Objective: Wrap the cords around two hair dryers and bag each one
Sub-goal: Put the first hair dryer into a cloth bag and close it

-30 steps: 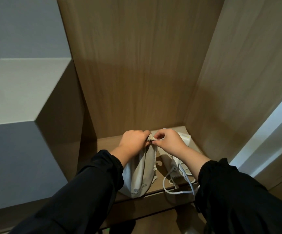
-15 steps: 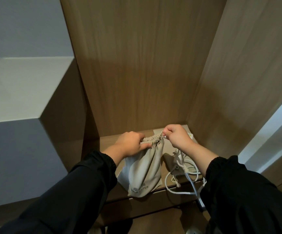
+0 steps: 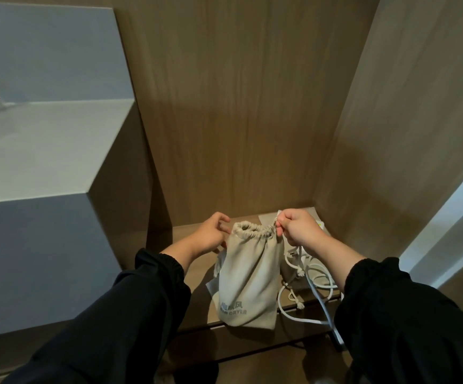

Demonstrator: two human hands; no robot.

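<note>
On shelf (image 3: 249, 218): right hand (image 3: 299, 231) grip pinches bag (image 3: 248, 275) mouth; left hand (image 3: 211, 236) grip loose; contents hidden.

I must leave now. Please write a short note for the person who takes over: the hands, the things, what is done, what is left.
Left hand: open, beside the bag, holding nothing.
Right hand: fingers pinch the right end of the bag's gathered mouth.
The bag stands bulging on the shelf, mouth nearly shut; its contents are hidden.
Done, it seems: one dryer bagged.
Left: a white dryer shows behind the right hand, and its cord lies loose over the shelf edge. Wrap the cord, then bag the dryer.
</note>
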